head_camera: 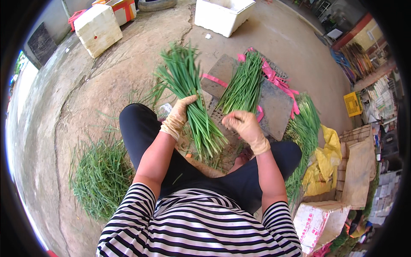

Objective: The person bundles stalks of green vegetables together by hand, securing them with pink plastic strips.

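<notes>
In a thin cream glove, my left hand (177, 116) grips a bunch of long green chive-like stems (203, 123) around its middle. The leafy tops fan out away from me, and the paler cut ends point down between my knees. My right hand (246, 129), gloved the same way, is raised to the right of the bunch, apart from it. Its fingers are curled and blurred, so whether they pinch something is unclear. Just beyond it, a neat stack of similar green stems (244, 80) lies on a low grey board (276, 106), with pink ribbon strips (273, 75) beside it.
Loose green trimmings (99, 180) are heaped on the concrete at my left. More stems (303, 125) lie beyond my right knee, near a yellow plastic sack (324, 163) and a white box (316, 225). Foam boxes (98, 30) and an open white tub (221, 19) stand ahead.
</notes>
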### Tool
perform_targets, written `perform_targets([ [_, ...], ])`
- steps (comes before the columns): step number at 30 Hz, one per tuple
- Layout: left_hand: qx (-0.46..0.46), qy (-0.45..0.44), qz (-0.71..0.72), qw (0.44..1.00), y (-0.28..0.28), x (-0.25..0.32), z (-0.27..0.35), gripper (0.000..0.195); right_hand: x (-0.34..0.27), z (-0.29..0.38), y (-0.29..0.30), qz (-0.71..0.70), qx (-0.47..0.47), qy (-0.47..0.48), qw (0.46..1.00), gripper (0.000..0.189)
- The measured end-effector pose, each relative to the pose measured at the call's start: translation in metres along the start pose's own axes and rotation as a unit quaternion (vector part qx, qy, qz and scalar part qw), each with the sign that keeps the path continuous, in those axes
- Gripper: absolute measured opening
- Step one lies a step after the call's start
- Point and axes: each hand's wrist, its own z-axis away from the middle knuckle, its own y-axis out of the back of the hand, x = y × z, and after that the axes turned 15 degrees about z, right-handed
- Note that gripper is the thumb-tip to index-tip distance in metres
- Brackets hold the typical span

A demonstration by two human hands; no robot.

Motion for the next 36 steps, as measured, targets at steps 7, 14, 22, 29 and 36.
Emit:
perform_targets([
  [7,-0.086,-0.089,0.006,0.992,0.003,0.01,0.0,0.053,0.025,0.04,-0.057,0.369,0.124,-0.006,0.921,0.025],
  [14,-0.088,-0.1,-0.023,0.991,-0.005,0.009,0.014,0.053,0.026,0.008,-0.078,0.226,0.205,-0.08,0.949,0.018],
  [22,-0.087,-0.152,0.062,0.983,0.006,0.019,0.006,0.051,0.037,0.043,-0.036,-0.417,0.039,-0.024,0.908,0.013],
  [29,-0.089,-0.166,0.078,0.979,0.005,0.021,0.009,0.051,0.013,0.047,-0.059,0.294,0.186,-0.011,0.938,0.019],
  [36,-0.133,-0.165,0.098,0.972,0.004,0.021,0.012,0.054,0.001,0.031,-0.066,0.237,0.093,-0.058,0.965,0.031],
])
